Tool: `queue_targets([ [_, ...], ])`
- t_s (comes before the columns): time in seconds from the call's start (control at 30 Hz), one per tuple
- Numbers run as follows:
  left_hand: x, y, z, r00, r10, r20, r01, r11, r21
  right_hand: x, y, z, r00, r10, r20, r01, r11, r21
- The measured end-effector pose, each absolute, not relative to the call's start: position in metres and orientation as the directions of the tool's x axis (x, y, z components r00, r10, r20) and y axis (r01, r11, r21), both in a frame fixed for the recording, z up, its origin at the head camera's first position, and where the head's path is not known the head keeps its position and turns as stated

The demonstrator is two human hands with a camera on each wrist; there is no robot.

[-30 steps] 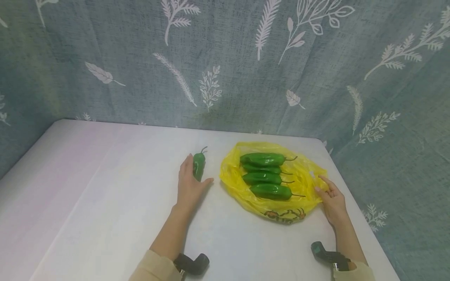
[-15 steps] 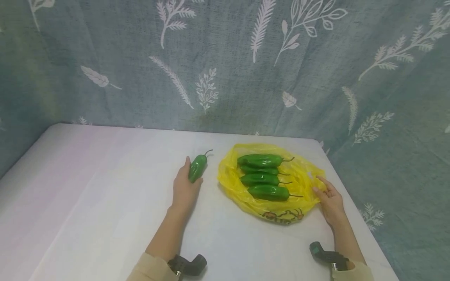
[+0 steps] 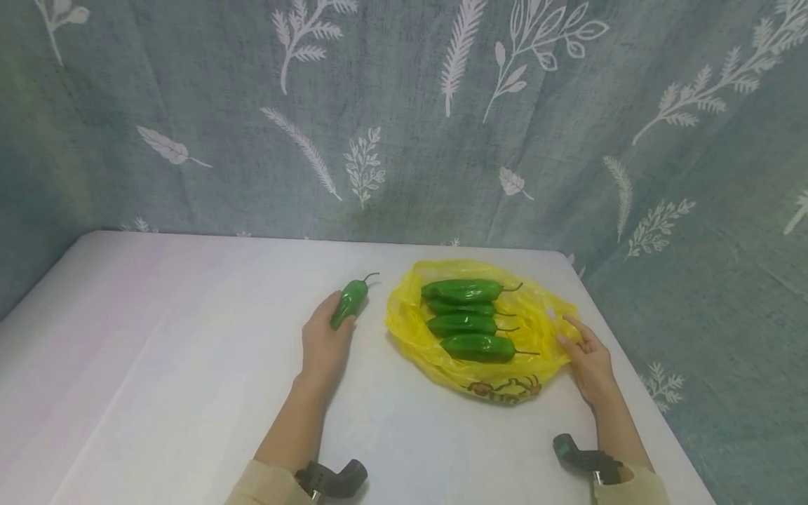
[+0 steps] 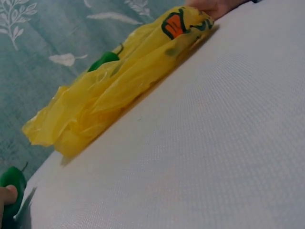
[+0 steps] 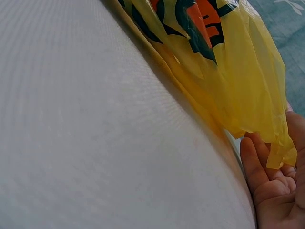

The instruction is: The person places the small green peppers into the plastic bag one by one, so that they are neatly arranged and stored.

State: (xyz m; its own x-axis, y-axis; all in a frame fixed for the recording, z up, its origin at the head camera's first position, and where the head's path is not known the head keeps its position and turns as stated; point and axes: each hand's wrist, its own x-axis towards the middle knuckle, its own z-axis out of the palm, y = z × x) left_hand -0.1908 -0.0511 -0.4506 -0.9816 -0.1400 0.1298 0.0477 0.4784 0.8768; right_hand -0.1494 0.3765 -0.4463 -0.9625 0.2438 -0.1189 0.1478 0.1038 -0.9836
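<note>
My left hand [image 3: 324, 345] grips a green chili pepper [image 3: 353, 297] between thumb and fingers, its thin stem pointing away and to the right. In the left wrist view only the thumb and part of that pepper [image 4: 14, 179] appear, at the lower left corner. Right of it lies a crumpled yellow plastic bag [image 3: 533, 319], spread open, with several green peppers [image 3: 467, 289] lying side by side in it, stems rightward. My right hand [image 3: 593, 363] pinches the bag's right edge. Up close, the right wrist view has the fingers [image 5: 255, 162] under the bag's loose corner.
Everything rests on a white table [image 3: 189, 351] whose right edge runs close to my right arm. A grey-green leaf-print cloth [image 3: 240, 105] hangs behind the table and along its right side. The bag carries a dark printed design [image 3: 505, 388].
My left thumb and fingers have closed on the pepper. Its stem has swung to the right, and the hand has drawn slightly left and nearer. My right hand stays at the bag's edge.
</note>
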Motion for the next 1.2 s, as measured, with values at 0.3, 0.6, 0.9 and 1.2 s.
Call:
queue_targets([
  [0.3, -0.191, -0.054, -0.446, -0.971, -0.194, 0.137, 0.053, 0.386, 0.921, -0.150, 0.372, -0.446, -0.962, 0.239, -0.129, 0.146, 0.051, -0.988],
  [0.6, -0.193, -0.054, -0.446, -0.976, -0.162, 0.148, 0.086, 0.339, 0.937, -0.150, 0.373, -0.446, -0.963, 0.242, -0.119, 0.137, 0.059, -0.989],
  [0.9, -0.193, -0.050, -0.440, -0.993, -0.067, 0.093, 0.070, 0.295, 0.953, -0.149, 0.372, -0.446, -0.967, 0.232, -0.106, 0.116, 0.029, -0.993],
  [1.2, -0.193, -0.047, -0.434, -0.998, -0.017, 0.060, 0.053, 0.274, 0.960, -0.151, 0.377, -0.451, -0.965, 0.248, -0.083, 0.108, 0.090, -0.990],
])
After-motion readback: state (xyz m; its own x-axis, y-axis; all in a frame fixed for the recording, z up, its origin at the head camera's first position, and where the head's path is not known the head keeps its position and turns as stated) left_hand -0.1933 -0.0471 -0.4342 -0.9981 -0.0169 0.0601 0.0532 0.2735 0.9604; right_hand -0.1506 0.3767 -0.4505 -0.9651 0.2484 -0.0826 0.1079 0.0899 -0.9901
